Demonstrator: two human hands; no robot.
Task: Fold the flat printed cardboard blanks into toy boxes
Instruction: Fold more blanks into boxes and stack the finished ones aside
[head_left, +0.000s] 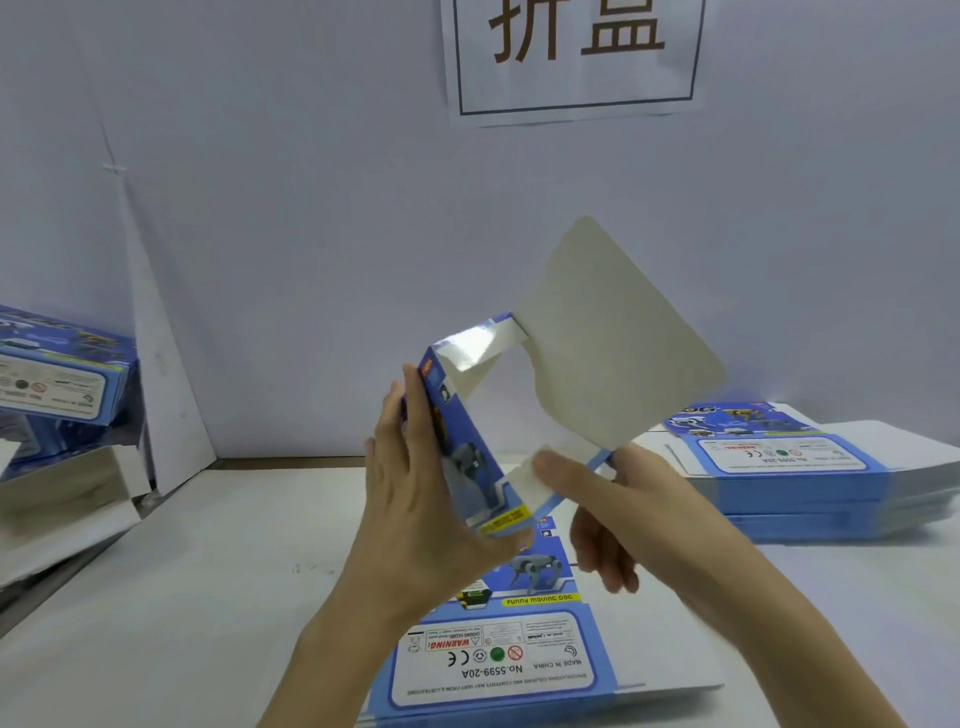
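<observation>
A blue printed box blank (597, 332) is held up over the table, opened into a square tube, with a large grey flap sticking up to the right. My left hand (415, 483) grips its left printed side, fingers flat along the panel. My right hand (613, 514) presses a small grey flap at the tube's lower right with the thumb, the other fingers curled below. Under both hands lies a flat blank (519, 660) printed with a robot dog.
A stack of flat blanks (795, 467) lies at the right on the white table (182, 597). Folded boxes (57, 374) are piled at the left, beside a leaning white board. A paper sign (571, 57) hangs on the wall behind.
</observation>
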